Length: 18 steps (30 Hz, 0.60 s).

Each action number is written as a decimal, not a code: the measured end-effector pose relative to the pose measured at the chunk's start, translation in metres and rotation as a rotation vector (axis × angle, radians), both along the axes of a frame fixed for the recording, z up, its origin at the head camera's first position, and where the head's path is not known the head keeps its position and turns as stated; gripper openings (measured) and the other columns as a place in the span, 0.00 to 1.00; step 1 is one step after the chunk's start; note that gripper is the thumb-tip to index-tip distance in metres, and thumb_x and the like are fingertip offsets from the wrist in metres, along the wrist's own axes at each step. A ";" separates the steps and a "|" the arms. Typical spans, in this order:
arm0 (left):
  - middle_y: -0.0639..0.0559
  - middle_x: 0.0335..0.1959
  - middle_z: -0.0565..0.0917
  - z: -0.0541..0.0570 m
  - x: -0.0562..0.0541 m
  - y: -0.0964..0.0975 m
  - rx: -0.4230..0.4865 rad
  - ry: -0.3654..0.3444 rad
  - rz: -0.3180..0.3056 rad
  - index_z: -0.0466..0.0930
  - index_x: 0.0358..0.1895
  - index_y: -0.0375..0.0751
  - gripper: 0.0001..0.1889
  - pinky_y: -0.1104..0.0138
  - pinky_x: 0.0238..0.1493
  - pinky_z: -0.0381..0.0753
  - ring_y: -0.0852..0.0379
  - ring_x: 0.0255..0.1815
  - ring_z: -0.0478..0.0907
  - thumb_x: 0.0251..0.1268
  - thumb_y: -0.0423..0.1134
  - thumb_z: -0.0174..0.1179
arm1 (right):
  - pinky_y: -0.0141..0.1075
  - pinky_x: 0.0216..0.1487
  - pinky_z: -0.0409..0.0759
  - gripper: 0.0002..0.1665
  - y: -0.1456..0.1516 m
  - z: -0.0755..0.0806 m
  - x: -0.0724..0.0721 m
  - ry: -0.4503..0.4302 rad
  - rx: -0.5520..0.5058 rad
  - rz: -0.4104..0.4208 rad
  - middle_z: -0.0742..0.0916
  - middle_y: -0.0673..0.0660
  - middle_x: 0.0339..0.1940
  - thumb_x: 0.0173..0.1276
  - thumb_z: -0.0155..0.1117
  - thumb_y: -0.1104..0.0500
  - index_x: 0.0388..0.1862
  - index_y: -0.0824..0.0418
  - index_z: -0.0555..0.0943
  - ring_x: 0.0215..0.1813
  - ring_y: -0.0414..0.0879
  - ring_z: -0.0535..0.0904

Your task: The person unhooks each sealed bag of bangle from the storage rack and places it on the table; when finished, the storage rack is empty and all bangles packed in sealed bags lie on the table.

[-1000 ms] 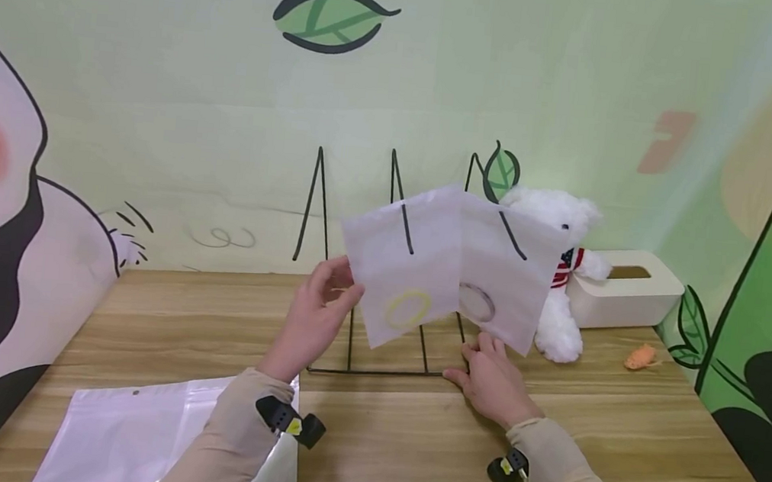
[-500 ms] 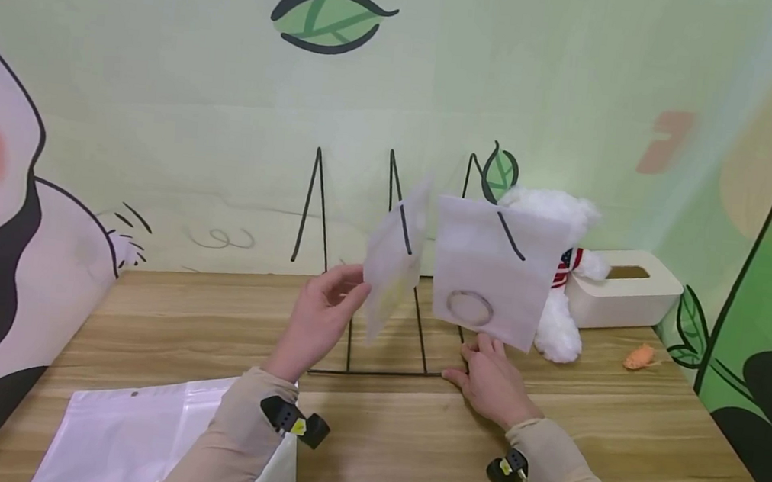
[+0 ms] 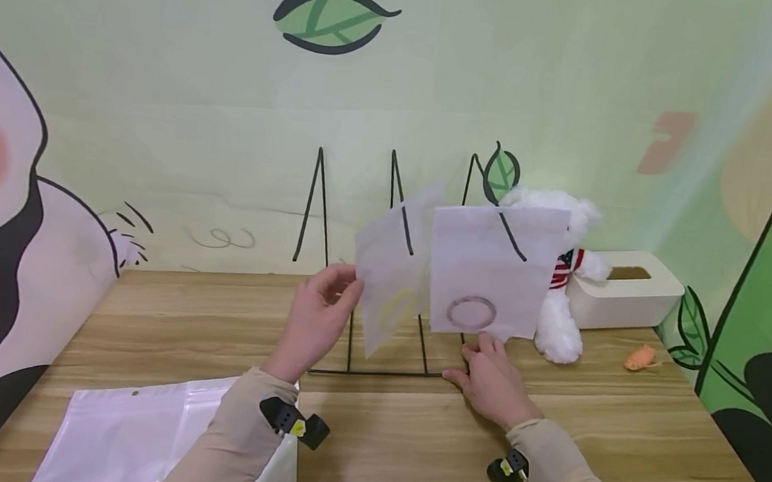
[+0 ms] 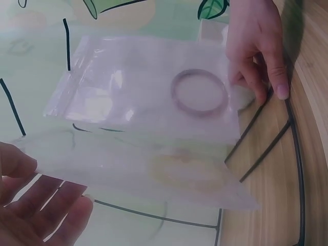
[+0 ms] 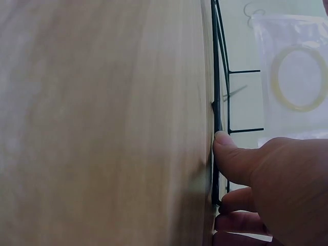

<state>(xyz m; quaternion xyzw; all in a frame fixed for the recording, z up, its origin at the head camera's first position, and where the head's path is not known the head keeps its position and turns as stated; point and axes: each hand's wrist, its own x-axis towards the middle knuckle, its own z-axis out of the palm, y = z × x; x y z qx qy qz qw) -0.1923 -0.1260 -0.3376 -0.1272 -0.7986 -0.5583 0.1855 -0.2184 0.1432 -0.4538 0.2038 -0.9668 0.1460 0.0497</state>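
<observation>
A black wire display rack [image 3: 374,372] stands on the table with upright hooks along its top. From the middle hook hangs a translucent zip bag with a yellow ring [image 5: 275,77] in it; this left bag [image 3: 384,260] is turned at an angle. My left hand [image 3: 313,319] pinches its left edge between thumb and fingers. On the right hook, a second bag [image 3: 495,258] with a purplish-brown ring [image 4: 175,95] faces forward. My right hand [image 3: 494,381] grips the rack's base at its front right corner, thumb on the front bar, just below the second bag.
A larger whitish plastic bag [image 3: 128,433] lies at the table's front left, partly under my left forearm. Behind the right bag sits a white plush bear [image 3: 561,325] beside a white tissue box [image 3: 636,301]. A small orange toy [image 3: 641,357] lies at the right.
The left bag swung round nearly edge-on, then turned part of the way back, its edge still in my left hand. The right bag parted from it and hangs straighter. My right hand stayed put.
</observation>
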 end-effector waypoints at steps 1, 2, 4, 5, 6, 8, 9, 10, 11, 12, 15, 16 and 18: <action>0.45 0.39 0.86 0.000 0.000 0.000 0.001 0.003 0.002 0.83 0.47 0.36 0.08 0.67 0.34 0.77 0.48 0.35 0.83 0.69 0.32 0.58 | 0.49 0.46 0.76 0.32 0.000 0.000 0.000 0.003 0.000 0.002 0.74 0.59 0.42 0.66 0.66 0.46 0.55 0.71 0.80 0.46 0.54 0.69; 0.45 0.39 0.86 0.000 0.001 0.000 0.004 0.004 0.004 0.83 0.46 0.36 0.08 0.67 0.34 0.77 0.49 0.35 0.83 0.69 0.32 0.58 | 0.48 0.46 0.76 0.31 0.000 0.000 0.000 0.005 0.000 0.004 0.74 0.59 0.42 0.66 0.67 0.46 0.55 0.71 0.80 0.46 0.54 0.69; 0.45 0.38 0.86 0.000 0.001 0.000 0.003 0.005 0.009 0.83 0.45 0.36 0.07 0.67 0.33 0.77 0.50 0.34 0.83 0.69 0.32 0.58 | 0.47 0.44 0.76 0.30 0.000 0.000 0.000 0.014 0.001 0.010 0.73 0.58 0.41 0.66 0.67 0.46 0.54 0.70 0.80 0.44 0.53 0.68; 0.46 0.38 0.87 0.001 0.001 0.000 0.001 0.005 0.012 0.83 0.45 0.36 0.07 0.67 0.33 0.77 0.51 0.34 0.83 0.69 0.33 0.58 | 0.47 0.43 0.75 0.29 0.000 0.000 0.000 0.018 0.001 0.014 0.73 0.58 0.40 0.66 0.67 0.47 0.53 0.70 0.81 0.43 0.53 0.67; 0.46 0.38 0.87 0.001 0.001 0.000 0.001 0.004 0.014 0.84 0.44 0.36 0.07 0.67 0.33 0.77 0.51 0.33 0.83 0.69 0.33 0.59 | 0.46 0.42 0.74 0.28 0.000 0.000 0.000 0.021 0.001 0.017 0.73 0.58 0.39 0.66 0.67 0.47 0.52 0.70 0.81 0.42 0.52 0.66; 0.46 0.37 0.86 0.000 0.001 0.000 0.003 0.003 0.016 0.84 0.43 0.36 0.06 0.68 0.32 0.77 0.50 0.33 0.83 0.69 0.33 0.59 | 0.44 0.40 0.72 0.27 0.000 -0.001 0.000 0.022 0.001 0.022 0.72 0.57 0.38 0.66 0.67 0.47 0.51 0.69 0.81 0.40 0.51 0.65; 0.46 0.36 0.86 0.000 0.001 0.000 0.005 0.005 0.016 0.84 0.42 0.36 0.06 0.68 0.32 0.77 0.49 0.33 0.83 0.69 0.33 0.59 | 0.43 0.39 0.71 0.26 0.001 -0.001 0.000 0.021 0.002 0.023 0.72 0.57 0.38 0.66 0.67 0.47 0.50 0.69 0.81 0.39 0.51 0.64; 0.46 0.36 0.86 0.000 0.001 0.000 0.009 0.005 0.016 0.84 0.41 0.36 0.06 0.68 0.31 0.77 0.48 0.33 0.83 0.68 0.32 0.59 | 0.42 0.38 0.71 0.26 0.001 -0.001 0.000 0.020 0.001 0.025 0.72 0.57 0.37 0.66 0.67 0.47 0.50 0.69 0.81 0.38 0.51 0.63; 0.46 0.35 0.86 0.000 0.001 0.000 0.012 0.006 0.016 0.83 0.41 0.36 0.05 0.68 0.31 0.76 0.47 0.33 0.83 0.68 0.32 0.59 | 0.42 0.38 0.70 0.26 0.001 -0.001 0.000 0.018 -0.002 0.026 0.72 0.56 0.37 0.66 0.67 0.47 0.50 0.69 0.81 0.38 0.51 0.63; 0.46 0.35 0.86 -0.001 0.001 -0.001 0.016 0.006 0.015 0.83 0.40 0.36 0.05 0.69 0.30 0.76 0.45 0.33 0.83 0.68 0.32 0.59 | 0.41 0.38 0.70 0.26 0.001 -0.001 -0.001 0.018 -0.003 0.025 0.72 0.56 0.37 0.66 0.67 0.47 0.50 0.69 0.81 0.38 0.50 0.63; 0.45 0.34 0.86 -0.001 0.002 -0.001 0.026 0.004 0.016 0.83 0.39 0.35 0.05 0.69 0.29 0.75 0.43 0.33 0.83 0.68 0.32 0.59 | 0.41 0.38 0.70 0.26 0.001 -0.002 -0.001 0.022 -0.005 0.025 0.72 0.56 0.37 0.66 0.67 0.47 0.50 0.69 0.81 0.39 0.50 0.63; 0.46 0.34 0.86 0.000 0.002 -0.001 0.027 0.000 0.016 0.83 0.39 0.35 0.05 0.70 0.29 0.75 0.42 0.33 0.82 0.68 0.32 0.59 | 0.42 0.39 0.71 0.27 0.001 -0.002 -0.001 0.026 -0.006 0.026 0.72 0.56 0.37 0.65 0.67 0.47 0.50 0.69 0.81 0.39 0.51 0.63; 0.46 0.34 0.86 0.000 0.003 -0.001 0.035 -0.006 0.014 0.83 0.39 0.36 0.05 0.70 0.29 0.75 0.42 0.33 0.82 0.68 0.32 0.59 | 0.42 0.39 0.71 0.27 0.001 -0.002 -0.001 0.033 -0.003 0.027 0.72 0.56 0.37 0.65 0.67 0.47 0.50 0.69 0.82 0.39 0.51 0.64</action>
